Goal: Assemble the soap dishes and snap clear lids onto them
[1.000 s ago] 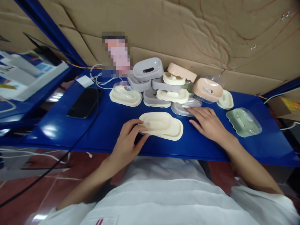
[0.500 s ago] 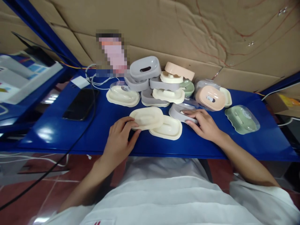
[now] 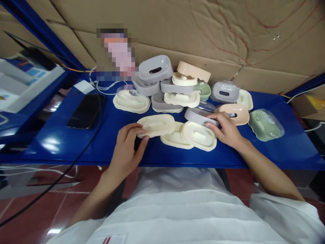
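My left hand point(image 3: 128, 144) pinches the left end of a cream oval soap-dish tray point(image 3: 157, 124), tilted slightly over the table. Beside it a second cream tray point(image 3: 172, 137) lies partly covered by a third cream tray point(image 3: 199, 136). My right hand point(image 3: 227, 130) has its thumb and fingers closed at the right end of a grey soap-dish shell point(image 3: 199, 117), just behind the third tray. A clear cover point(image 3: 207, 106) sits behind that shell. Against the right fingers is a peach soap-dish shell point(image 3: 238, 113), partly hidden by the hand.
Grey shells point(image 3: 156, 69), cream trays and another peach shell point(image 3: 194, 71) are piled at the back of the blue table point(image 3: 76, 149). A covered green soap dish point(image 3: 266, 125) lies right. A black phone point(image 3: 86, 112), a white charger point(image 3: 84, 87) and a hanging black cable point(image 3: 98, 125) are left.
A third cream tray now lies in front of the grey shell, over the second. The peach shell has shifted lower right, uncovering a grey one behind. My left hand keeps its tray.
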`<state>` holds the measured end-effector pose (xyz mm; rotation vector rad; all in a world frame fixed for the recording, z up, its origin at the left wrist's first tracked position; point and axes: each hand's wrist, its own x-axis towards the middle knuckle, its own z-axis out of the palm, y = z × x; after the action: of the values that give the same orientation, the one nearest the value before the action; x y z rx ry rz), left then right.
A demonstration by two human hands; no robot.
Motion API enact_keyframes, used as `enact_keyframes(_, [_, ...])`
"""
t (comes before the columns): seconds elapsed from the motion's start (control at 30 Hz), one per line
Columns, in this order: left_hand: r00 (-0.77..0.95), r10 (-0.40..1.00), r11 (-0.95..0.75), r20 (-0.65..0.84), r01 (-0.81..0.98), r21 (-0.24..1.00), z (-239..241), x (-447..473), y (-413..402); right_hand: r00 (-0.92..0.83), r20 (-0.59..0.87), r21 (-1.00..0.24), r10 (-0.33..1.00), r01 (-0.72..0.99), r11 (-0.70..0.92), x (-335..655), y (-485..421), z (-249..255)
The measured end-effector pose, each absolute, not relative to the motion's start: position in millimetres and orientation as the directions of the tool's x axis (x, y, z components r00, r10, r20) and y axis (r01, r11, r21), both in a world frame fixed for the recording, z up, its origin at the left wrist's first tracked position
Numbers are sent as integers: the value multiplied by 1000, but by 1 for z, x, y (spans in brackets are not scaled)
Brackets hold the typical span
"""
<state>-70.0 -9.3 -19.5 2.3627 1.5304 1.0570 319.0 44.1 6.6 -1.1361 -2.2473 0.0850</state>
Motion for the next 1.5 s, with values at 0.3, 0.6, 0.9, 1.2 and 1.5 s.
enact_keyframes(0.3, [771,391,-913,502,257,316,-6,-28,-44,-520,699,-190,492,528,828,305,19,25])
enact_keyframes(0.6, [692,542,-840,477,432,329,-23,-17,-39,-539,693,-255,479,438,862,298,-40,17])
enact_keyframes(0.9, [557,599,-798,576,474,372,-30,-31,-39,-670,542,-182,507,496,849,268,-55,-2])
enact_keyframes(1.2, [675,539,-842,503,450,297,-25,-40,-28,-790,389,-120,474,467,876,257,-55,-4])
enact_keyframes(1.5, [678,572,-819,462,438,372,-20,-38,-27,-615,255,-136,746,741,658,343,80,47])
